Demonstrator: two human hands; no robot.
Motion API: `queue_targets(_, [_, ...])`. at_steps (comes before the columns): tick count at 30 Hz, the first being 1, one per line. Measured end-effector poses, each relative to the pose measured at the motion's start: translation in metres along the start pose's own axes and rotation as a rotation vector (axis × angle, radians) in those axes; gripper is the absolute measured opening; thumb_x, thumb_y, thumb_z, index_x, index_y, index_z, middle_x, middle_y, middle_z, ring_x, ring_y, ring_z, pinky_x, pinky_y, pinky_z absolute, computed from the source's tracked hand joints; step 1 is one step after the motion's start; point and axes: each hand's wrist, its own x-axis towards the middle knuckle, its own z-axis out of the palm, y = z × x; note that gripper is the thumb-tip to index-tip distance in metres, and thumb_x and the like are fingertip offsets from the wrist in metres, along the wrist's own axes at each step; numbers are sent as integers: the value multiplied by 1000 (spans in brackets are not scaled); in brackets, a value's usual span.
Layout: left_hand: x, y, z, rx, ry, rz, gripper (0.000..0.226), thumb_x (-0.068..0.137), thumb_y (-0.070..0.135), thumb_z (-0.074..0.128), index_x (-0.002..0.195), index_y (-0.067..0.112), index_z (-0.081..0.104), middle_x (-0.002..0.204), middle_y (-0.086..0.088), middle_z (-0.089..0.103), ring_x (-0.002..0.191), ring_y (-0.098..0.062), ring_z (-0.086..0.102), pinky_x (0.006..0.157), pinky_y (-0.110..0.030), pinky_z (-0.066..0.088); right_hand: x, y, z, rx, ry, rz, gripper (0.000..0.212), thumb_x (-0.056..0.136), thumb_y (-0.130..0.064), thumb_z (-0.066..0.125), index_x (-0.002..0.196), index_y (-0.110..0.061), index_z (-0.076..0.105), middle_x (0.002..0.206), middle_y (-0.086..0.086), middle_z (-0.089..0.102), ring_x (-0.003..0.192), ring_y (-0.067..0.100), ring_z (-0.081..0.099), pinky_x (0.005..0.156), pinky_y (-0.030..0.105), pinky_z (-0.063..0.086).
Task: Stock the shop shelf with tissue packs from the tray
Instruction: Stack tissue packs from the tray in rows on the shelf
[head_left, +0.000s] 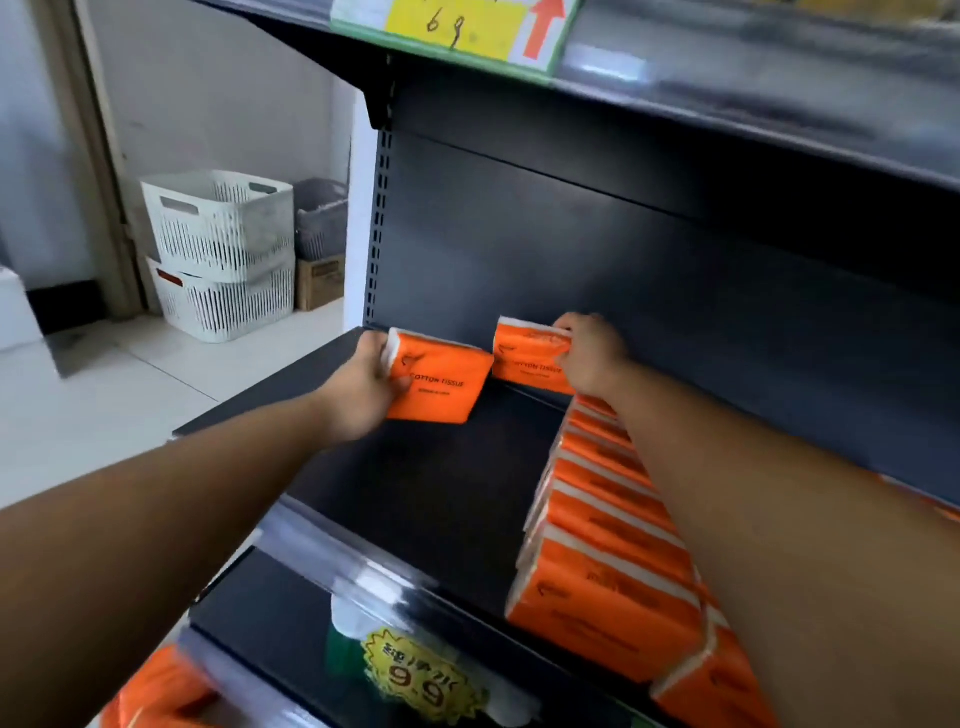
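Spanning most of the view, the dark shelf (441, 483) carries a row of orange tissue packs (608, 545) standing on edge, running from its front edge toward the back along the right side. Two stacked white baskets (221, 254) sit on the floor beyond the shelf's left end. Near the back left corner, the left hand (363, 389) has its fingers curled round the first pack (439, 384). The right hand (592, 353) grips the second pack (530, 358) at the row's back end, just beside the first. A yellow price label (421, 675) hangs at the front edge.

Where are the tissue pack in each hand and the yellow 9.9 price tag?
Left tissue pack (441, 382): head view, orange front face.
Right tissue pack (527, 361): head view, orange front face.
9.9 price tag (423, 680): head view, yellow printed middle.
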Motion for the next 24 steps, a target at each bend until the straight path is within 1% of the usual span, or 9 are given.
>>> queue_targets(4, [5, -6, 12, 4, -16, -33, 34, 97, 12, 51, 125, 12, 31, 110, -5, 49, 103, -20, 49, 85, -33, 37, 8, 2, 7, -44, 2, 6, 37, 89, -8, 59, 126, -13, 59, 129, 14, 56, 118, 30, 54, 98, 30, 42])
queue_targets(9, [12, -8, 22, -5, -46, -34, 43, 98, 14, 51, 134, 11, 27, 114, -3, 49, 106, -18, 48, 87, -31, 35, 12, 10, 21, -116, -46, 63, 35, 90, -28, 66, 121, -16, 57, 126, 9, 61, 116, 30, 57, 96, 37, 48])
queue_targets(12, [18, -9, 26, -12, -65, -38, 43, 98, 15, 50, 135, 13, 27, 116, -4, 49, 108, -18, 49, 88, -33, 37, 13, 13, 27, -226, 2, 135, 36, 91, -32, 62, 126, -23, 56, 132, 6, 53, 124, 29, 48, 102, 43, 41])
queue_targets(14, [21, -11, 31, 9, -70, -42, 43, 98, 16, 51, 134, 14, 28, 117, -5, 51, 109, -21, 51, 91, -36, 40, 14, 12, 27, -298, 2, 189, 38, 92, -29, 60, 129, -25, 54, 137, 5, 45, 129, 29, 39, 103, 48, 33])
queue_targets(17, [26, -11, 39, 39, -67, -54, 44, 97, 17, 53, 134, 15, 30, 118, -7, 53, 110, -25, 53, 97, -41, 42, 13, 7, 22, -367, -23, 220, 43, 91, -21, 56, 133, -24, 49, 140, 5, 45, 131, 30, 35, 102, 51, 26])
queue_targets(19, [30, -11, 44, 94, -32, -56, 45, 95, 20, 55, 135, 18, 32, 124, -10, 51, 115, -29, 51, 100, -44, 41, 10, 3, 19, -363, 8, 159, 46, 89, -18, 54, 135, -24, 47, 140, 4, 45, 131, 30, 34, 103, 50, 25])
queue_targets(21, [37, -12, 50, 140, 0, -73, 47, 93, 22, 56, 135, 22, 35, 126, -12, 48, 119, -33, 48, 103, -50, 39, 6, -3, 16, -252, 35, 19, 45, 87, -16, 54, 131, -27, 50, 138, 2, 46, 130, 28, 36, 102, 45, 27])
queue_targets(23, [42, -8, 57, 129, 5, -73, 48, 93, 22, 57, 136, 24, 36, 126, -13, 47, 119, -33, 48, 103, -50, 39, 0, -11, 14, -124, -20, -135, 47, 85, -16, 53, 129, -32, 53, 136, -3, 49, 129, 24, 40, 101, 41, 28])
queue_targets(24, [44, -5, 62, 115, 3, -75, 49, 93, 21, 57, 137, 24, 36, 126, -13, 45, 118, -32, 49, 102, -46, 40, -3, -16, 14, -82, -71, -184, 48, 84, -17, 53, 128, -34, 53, 135, -5, 51, 129, 22, 42, 101, 41, 27])
